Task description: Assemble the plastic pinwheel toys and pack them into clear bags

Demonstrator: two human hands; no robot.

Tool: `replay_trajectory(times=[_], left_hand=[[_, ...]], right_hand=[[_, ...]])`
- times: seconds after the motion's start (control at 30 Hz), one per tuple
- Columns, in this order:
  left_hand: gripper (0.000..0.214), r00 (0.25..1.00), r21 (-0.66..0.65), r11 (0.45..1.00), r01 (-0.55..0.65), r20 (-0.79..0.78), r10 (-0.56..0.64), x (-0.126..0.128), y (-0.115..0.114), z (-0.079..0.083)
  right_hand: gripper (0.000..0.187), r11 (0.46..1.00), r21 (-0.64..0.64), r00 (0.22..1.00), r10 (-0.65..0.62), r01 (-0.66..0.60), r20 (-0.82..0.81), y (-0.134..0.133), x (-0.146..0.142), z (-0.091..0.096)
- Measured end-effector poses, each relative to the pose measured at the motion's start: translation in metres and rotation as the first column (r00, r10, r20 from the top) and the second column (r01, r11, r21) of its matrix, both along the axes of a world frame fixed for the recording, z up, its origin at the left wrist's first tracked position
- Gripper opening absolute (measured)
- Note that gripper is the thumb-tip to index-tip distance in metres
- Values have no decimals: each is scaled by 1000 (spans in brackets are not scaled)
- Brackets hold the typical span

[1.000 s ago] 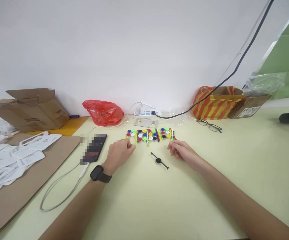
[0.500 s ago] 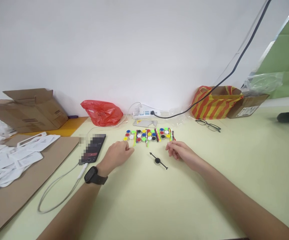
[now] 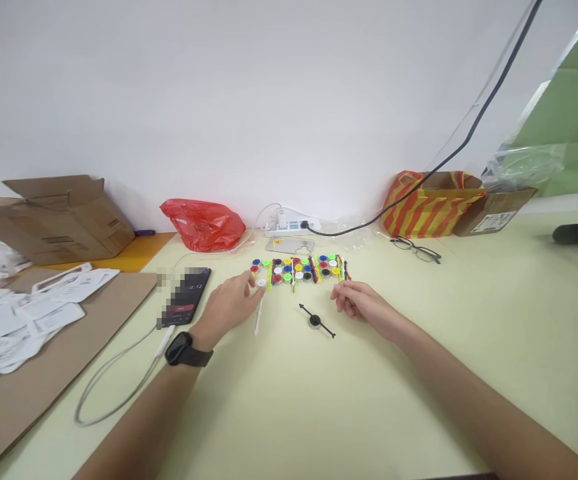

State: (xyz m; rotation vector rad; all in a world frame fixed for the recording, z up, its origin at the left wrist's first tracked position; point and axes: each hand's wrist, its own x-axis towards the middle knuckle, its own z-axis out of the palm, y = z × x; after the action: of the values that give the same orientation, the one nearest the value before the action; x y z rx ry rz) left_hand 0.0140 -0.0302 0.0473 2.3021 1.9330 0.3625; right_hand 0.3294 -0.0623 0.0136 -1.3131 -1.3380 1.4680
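Evidently, the left hand [image 3: 231,303] is closed at its fingertips on a white arrow spinner [image 3: 258,317], to the left of the black arrow spinner [image 3: 315,321] and a little beyond it. Thumb and index finger meet at the white disc, probably because that round part gives a firmer grip than the thin pointer, which is left free below the thumb. Its long axis runs from the disc back toward the person, leaning slightly left; which end is the head is too small to tell.

The right hand [image 3: 363,303] sits to the right of the black spinner, fingers curled and thumb against the index finger; whether anything is pinched there I cannot tell. The black spinner lies untouched between the hands, perhaps set apart for easy reach from either side. Its long axis slants, arrowhead pointing away and left, tail toward the person and right.

Beyond the black spinner, colored discs [image 3: 299,275] and slim colored pointers [image 3: 293,276] form close groups, seemingly arranged so single parts stay distinguishable. A phone [image 3: 189,297] lies well to its left.
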Motion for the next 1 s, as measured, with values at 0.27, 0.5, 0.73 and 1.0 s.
replay_trajectory(times=[0.27,0.5,0.73,1.0], left_hand=[[27,982,137,973,187,-30,-185,-1,9,-26],[19,970,160,970,185,126,-206,-3,13,-27],[19,874,282,906,315,287,-393,31,-14,-27],[19,659,159,713,683,288,-695,64,-41,-31]], right_hand=[[32,973,172,975,120,-153,188,-7,-2,3],[43,737,420,813,303,-530,496,-26,-11,5],[14,784,441,836,174,-437,520,-17,-4,5],[31,802,407,742,65,-437,667,-17,15,21]])
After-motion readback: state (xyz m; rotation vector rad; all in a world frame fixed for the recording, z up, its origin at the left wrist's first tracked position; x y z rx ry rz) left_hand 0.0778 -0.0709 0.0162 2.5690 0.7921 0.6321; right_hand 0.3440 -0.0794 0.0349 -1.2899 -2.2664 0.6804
